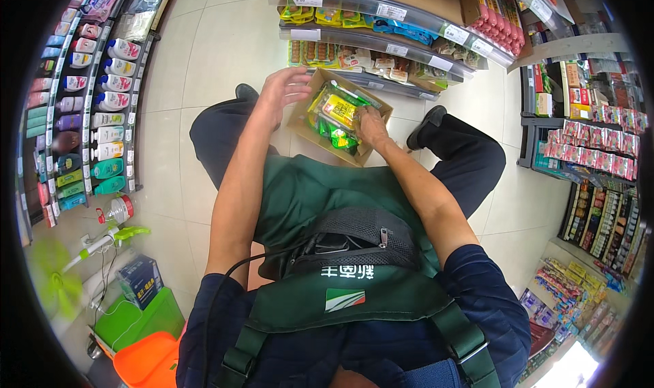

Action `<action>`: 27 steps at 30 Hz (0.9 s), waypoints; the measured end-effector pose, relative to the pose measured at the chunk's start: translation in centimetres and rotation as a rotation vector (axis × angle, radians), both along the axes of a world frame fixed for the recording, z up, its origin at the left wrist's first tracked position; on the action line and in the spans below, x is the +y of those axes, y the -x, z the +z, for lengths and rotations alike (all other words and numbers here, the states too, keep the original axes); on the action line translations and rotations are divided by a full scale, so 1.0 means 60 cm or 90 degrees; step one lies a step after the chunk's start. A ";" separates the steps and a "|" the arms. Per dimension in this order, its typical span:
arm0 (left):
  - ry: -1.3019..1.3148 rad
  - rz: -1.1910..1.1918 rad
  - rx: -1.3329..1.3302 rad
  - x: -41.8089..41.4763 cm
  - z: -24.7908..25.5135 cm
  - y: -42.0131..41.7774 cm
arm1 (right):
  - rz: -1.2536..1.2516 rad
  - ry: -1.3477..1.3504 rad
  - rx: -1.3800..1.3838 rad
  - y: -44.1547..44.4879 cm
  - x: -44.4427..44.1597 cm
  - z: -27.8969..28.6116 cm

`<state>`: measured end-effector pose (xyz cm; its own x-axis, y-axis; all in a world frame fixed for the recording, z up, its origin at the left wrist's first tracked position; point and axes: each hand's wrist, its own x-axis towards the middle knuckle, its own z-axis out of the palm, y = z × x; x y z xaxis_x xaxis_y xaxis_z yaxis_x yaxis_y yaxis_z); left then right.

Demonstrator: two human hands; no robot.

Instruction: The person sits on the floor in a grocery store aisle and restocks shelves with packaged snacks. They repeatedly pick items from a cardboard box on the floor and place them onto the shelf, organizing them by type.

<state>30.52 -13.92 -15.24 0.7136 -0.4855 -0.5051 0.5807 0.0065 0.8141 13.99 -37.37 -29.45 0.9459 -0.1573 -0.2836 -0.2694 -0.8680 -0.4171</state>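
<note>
A brown cardboard box (311,128) stands on the tiled floor between the person's feet, holding green and yellow packaged goods. My right hand (371,125) reaches into its right side, with the fingers on the edge of a yellow-labelled package (338,110); whether they grip it cannot be told. Green shiny packets (341,137) lie around and below that package. My left hand (284,90) is raised beside the box's upper left corner, fingers apart and nothing in it. Just beyond the box, the lowest shelf (375,85) carries packaged snacks.
Shelves of snack packs (319,53) stand ahead, with price tags along their edges. Bottles (115,101) line a shelf unit at left. A fan (59,280), a green bin (138,319) and an orange plastic item (145,360) are at lower left. More racks (546,148) stand at right.
</note>
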 end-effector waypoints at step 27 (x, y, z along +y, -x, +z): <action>-0.089 -0.036 0.008 -0.003 -0.012 0.007 | -0.047 -0.412 0.239 -0.057 0.017 0.024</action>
<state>30.08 -14.11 -15.97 0.6800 -0.4489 -0.5797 0.5877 -0.1391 0.7970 17.43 -36.37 -28.02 0.7609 0.0903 -0.6426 -0.5425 -0.4549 -0.7063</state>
